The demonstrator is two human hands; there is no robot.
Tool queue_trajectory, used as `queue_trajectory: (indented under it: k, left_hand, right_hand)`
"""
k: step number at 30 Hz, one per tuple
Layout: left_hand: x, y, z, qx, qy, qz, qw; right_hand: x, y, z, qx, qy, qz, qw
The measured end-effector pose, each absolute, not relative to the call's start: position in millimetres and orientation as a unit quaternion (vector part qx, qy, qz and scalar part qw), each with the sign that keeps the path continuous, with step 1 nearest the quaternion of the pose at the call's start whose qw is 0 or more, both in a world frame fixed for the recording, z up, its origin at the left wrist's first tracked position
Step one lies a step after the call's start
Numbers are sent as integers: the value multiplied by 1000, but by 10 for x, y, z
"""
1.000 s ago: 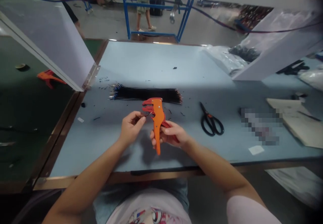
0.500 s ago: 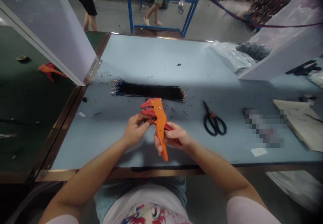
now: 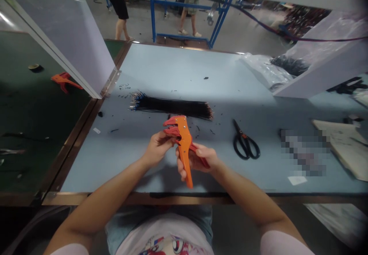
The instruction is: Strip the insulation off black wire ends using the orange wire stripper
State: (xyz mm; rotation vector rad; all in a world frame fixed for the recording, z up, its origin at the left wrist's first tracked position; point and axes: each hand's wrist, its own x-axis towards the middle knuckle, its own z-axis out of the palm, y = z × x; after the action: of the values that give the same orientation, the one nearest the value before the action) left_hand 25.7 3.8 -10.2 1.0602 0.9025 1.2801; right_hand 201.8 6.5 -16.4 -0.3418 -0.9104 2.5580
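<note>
gripping an orange-and-red plastic wire stripper [image 3: 185,151] in the right hand [image 3: 198,159] above the pale blue table [image 3: 184,71], the left hand [image 3: 156,149] pinches something too thin to make out at its red jaws, a long bundle of black wires [image 3: 171,107] lying just beyond.

"Where does the head camera sit?"
"Above and behind the left hand [image 3: 156,147] and right hand [image 3: 195,159], facing forward and down."
"How near?"
"Close, with the workbench [image 3: 172,71] stretching beyond them."

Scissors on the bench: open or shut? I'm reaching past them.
Shut: the blades of the scissors lie together in a single narrow point above the handle loops.
</note>
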Motion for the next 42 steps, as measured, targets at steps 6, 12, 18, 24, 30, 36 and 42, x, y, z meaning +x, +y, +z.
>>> queue_trajectory:
  k: [6, 12, 18, 24, 30, 36, 42]
  left_hand:
    - [252, 42, -107, 460, 386, 547, 583]
    - [242, 34, -93, 462, 389, 546, 581]
    - [243, 25, -93, 482, 388, 545, 566]
    - [238, 22, -105, 487, 369, 554, 566]
    - [239, 22, -70, 488, 387, 545, 561]
    - [232, 31, -66, 487, 367, 552, 568]
    - [222, 34, -123, 500, 349, 549, 571]
  right_hand:
    - [2015, 35, -202, -96, -307, 922, 214]
    - [2012, 43, -239, -90, -311, 920, 221]
    - [2022, 47, -221, -83, -313, 922, 213]
    - [2011, 32, -199, -74, -321, 918, 219]
    - [2003, 10, -194, -72, -326, 917, 219]
    - [1996, 7, -189, -77, -329, 911, 237]
    - [1988, 4, -178, -111, -338, 904, 237]
